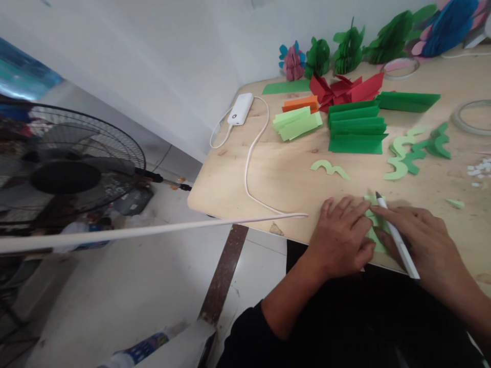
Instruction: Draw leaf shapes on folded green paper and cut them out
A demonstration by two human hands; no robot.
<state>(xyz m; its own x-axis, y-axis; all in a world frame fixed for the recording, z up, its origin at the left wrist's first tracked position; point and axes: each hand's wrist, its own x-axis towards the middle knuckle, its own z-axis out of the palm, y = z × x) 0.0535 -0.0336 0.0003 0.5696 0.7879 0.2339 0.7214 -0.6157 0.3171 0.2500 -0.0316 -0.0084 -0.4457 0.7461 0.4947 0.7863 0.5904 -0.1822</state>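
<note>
A light green paper piece point(378, 223) lies at the table's front edge, partly hidden under both hands. My left hand point(343, 237) rests on the paper's left side, palm down with fingers stretched out. In my right hand point(425, 232) is a white pen point(401, 245), its dark tip pointing away from me above the paper's far end. Beyond my left hand lies a wavy light green cut-out point(329, 167). More wavy cut-outs point(399, 153) in light and darker green lie farther back, past my right hand.
Folded green papers point(356, 128), light green papers point(297, 122) and red papers point(345, 91) lie mid-table. Honeycomb paper figures point(349, 51) line the wall. Tape rolls point(473, 116) sit right. A white cable point(249, 158) crosses from a power bank point(241, 109). A fan point(65, 158) stands left.
</note>
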